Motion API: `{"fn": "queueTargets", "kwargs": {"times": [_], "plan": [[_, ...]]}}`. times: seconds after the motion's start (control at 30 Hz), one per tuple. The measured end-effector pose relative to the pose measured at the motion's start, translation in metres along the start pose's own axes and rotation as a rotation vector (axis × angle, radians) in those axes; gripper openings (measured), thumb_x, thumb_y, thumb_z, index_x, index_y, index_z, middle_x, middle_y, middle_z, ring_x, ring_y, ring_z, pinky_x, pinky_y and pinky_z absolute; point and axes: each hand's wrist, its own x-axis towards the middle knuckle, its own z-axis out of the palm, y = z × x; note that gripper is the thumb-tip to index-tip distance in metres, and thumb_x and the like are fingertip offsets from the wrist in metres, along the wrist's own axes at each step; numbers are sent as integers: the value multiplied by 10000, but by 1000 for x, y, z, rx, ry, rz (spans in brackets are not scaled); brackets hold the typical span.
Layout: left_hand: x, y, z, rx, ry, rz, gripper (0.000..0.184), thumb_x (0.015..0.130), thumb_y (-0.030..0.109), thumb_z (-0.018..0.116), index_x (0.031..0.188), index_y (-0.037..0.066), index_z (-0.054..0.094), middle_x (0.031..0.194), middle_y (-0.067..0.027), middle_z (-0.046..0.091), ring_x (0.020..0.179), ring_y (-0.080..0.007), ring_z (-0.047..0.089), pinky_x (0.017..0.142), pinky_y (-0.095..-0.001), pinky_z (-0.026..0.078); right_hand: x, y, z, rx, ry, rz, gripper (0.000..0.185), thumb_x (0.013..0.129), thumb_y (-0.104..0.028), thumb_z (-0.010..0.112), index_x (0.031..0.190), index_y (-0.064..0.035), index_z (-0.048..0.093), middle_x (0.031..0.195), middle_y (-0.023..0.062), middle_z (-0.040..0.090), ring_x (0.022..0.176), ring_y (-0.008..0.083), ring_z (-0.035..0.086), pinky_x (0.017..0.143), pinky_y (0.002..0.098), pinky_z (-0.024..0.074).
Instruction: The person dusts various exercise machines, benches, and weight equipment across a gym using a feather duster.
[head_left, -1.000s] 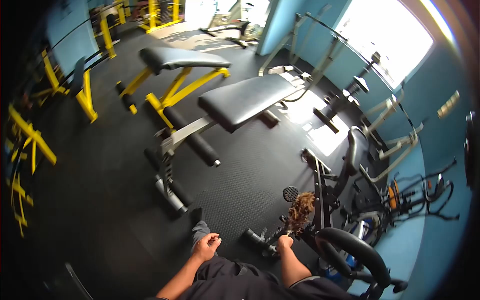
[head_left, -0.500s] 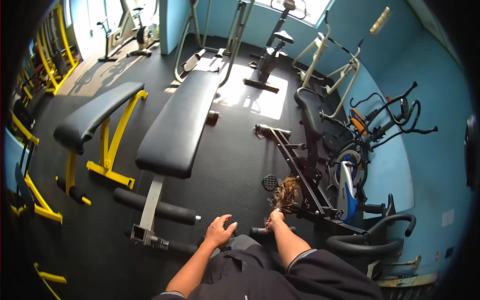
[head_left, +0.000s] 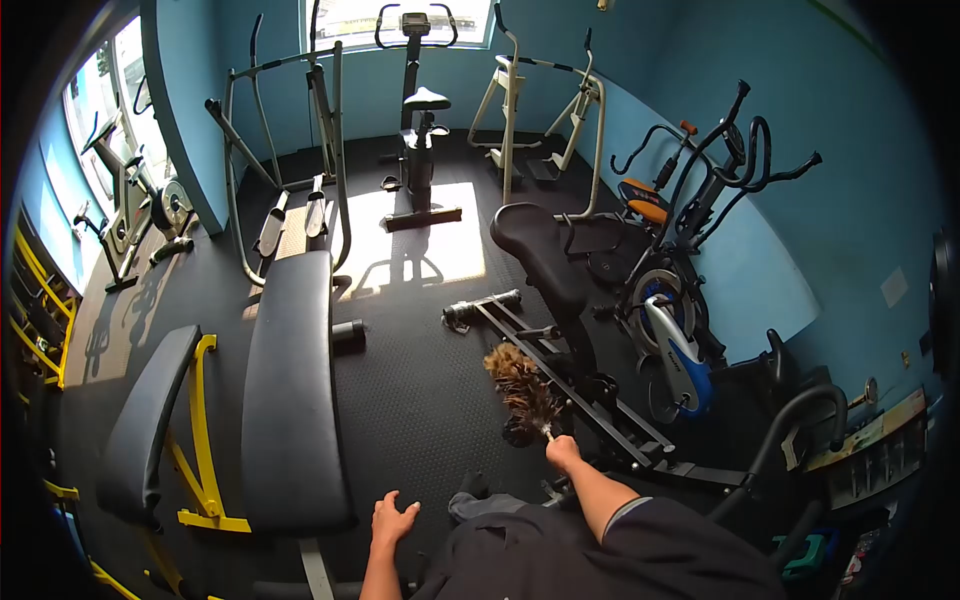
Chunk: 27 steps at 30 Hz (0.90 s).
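Observation:
A brown feather duster (head_left: pixel 520 385) is gripped by its handle in my right hand (head_left: pixel 563 453). Its feathers reach forward and left, against or just beside the dark metal frame (head_left: pixel 575 370) of an exercise machine with a black padded seat (head_left: pixel 540 255); whether they touch it I cannot tell. My left hand (head_left: pixel 394 519) hangs in the air with fingers apart and nothing in it. It is nearest to the long black padded bench (head_left: pixel 290 420) on the left.
Left of the bench stands a yellow-framed bench (head_left: pixel 205 440). An upright exercise bike (head_left: pixel 415 160) and walker machines (head_left: pixel 510 120) stand at the back. A blue and white exercise bike (head_left: pixel 680 360) is near the right wall, with a rack (head_left: pixel 880 450) below.
My view has turned to the right and levelled. The duster's feathers have swung from upright to forward-left along the machine's frame. My left hand stays empty.

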Motion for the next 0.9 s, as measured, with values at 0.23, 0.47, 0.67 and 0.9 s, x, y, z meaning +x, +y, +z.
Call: {"fn": "queueTargets", "kwargs": {"times": [0.23, 0.47, 0.67, 0.9], "plan": [[105, 148, -8, -42, -80, 253, 655, 749, 382, 698, 1277, 54, 492, 1238, -238, 500, 1166, -364, 493, 977, -403, 413, -8, -18, -83, -43, 80, 172, 263, 899, -235, 476, 1082, -77, 581, 1112, 242, 598, 1073, 406, 558, 885, 486, 448], [248, 284, -27, 89, -168, 566, 585, 755, 337, 707, 1238, 58, 530, 1141, -239, 533, 1082, -365, 533, 938, -402, 435, 28, -63, -133, -154, 72, 294, 293, 818, -177, 500, 1063, -68, 619, 1094, 215, 626, 1043, 386, 592, 884, 464, 472], [329, 408, -44, 238, -293, 867, 546, 752, 310, 706, 1228, 103, 540, 1172, -224, 502, 1093, -371, 510, 934, -427, 431, 24, -106, -168, -178, 20, 470, 299, 752, -152, 542, 1019, -90, 662, 1085, 174, 642, 1054, 353, 595, 895, 428, 474], [389, 560, -14, 436, -509, 1356, 536, 715, 248, 732, 1202, 115, 552, 1195, -197, 493, 1100, -372, 489, 949, -445, 412, -35, -157, -171, 195, 0, 825, 280, 776, -198, 529, 1012, -172, 678, 1067, 108, 658, 1029, 339, 609, 866, 431, 486]]}}
